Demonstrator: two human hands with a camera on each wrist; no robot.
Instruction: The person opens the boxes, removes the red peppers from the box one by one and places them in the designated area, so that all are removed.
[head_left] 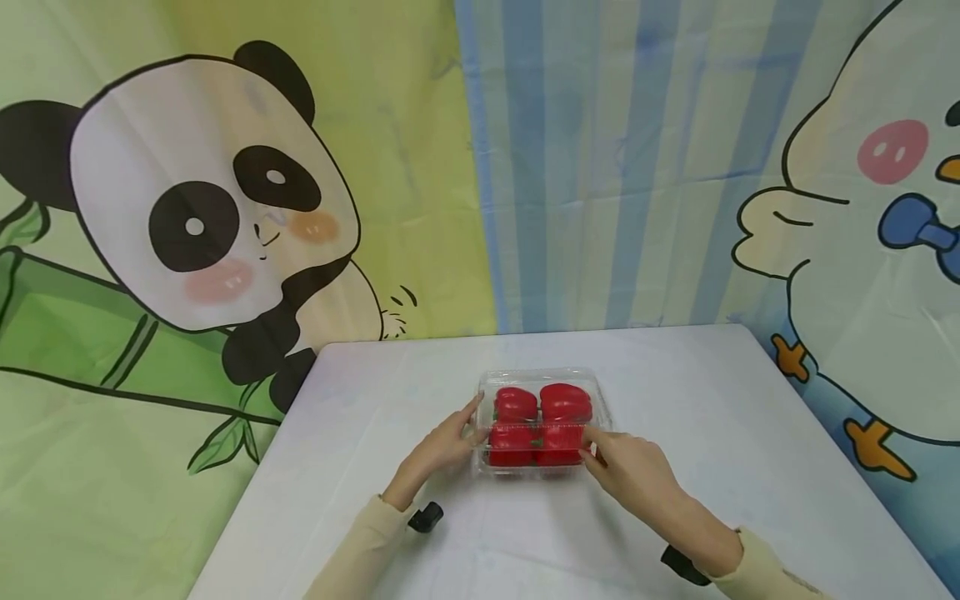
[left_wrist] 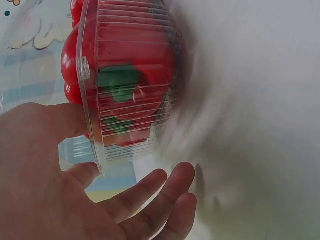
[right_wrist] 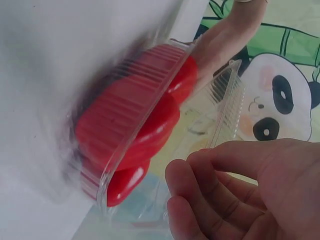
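Box (left_wrist: 84,68): one, clear plastic, ribbed walls. Location: on the white surface (head_left: 375,408), near its middle, between the two hands.

Lid (right_wrist: 227,107): one, clear, ribbed, joined to the box along its far side. Position: raised at an angle, its near edge standing apart from the box rim. In the head view that edge crosses in front of the near row of contents.

Peppers (head_left: 566,402): four, red, glossy, all inside the box. Arrangement: two rows of two, packed close together. Green stems (left_wrist: 120,80) visible through the wall in the left wrist view.

Left hand (head_left: 446,442): at the left side of the box. Condition: fingers extended and spread, not closed round anything; thumb and forefinger at the rim, the other three fingers clear of the wall, above the surface.

Right hand (head_left: 633,471): at the near right corner of the lid. Condition: thumb and forefinger pinching the lid edge; remaining fingers bent.

Sleeves (head_left: 356,546): two, cream, one per arm. Black devices (head_left: 426,517): two, one at each wrist.

Backdrop (head_left: 577,167): printed cloth behind the surface; panda (head_left: 202,125) at left, blue stripes at centre, white bird (head_left: 870,325) at right.
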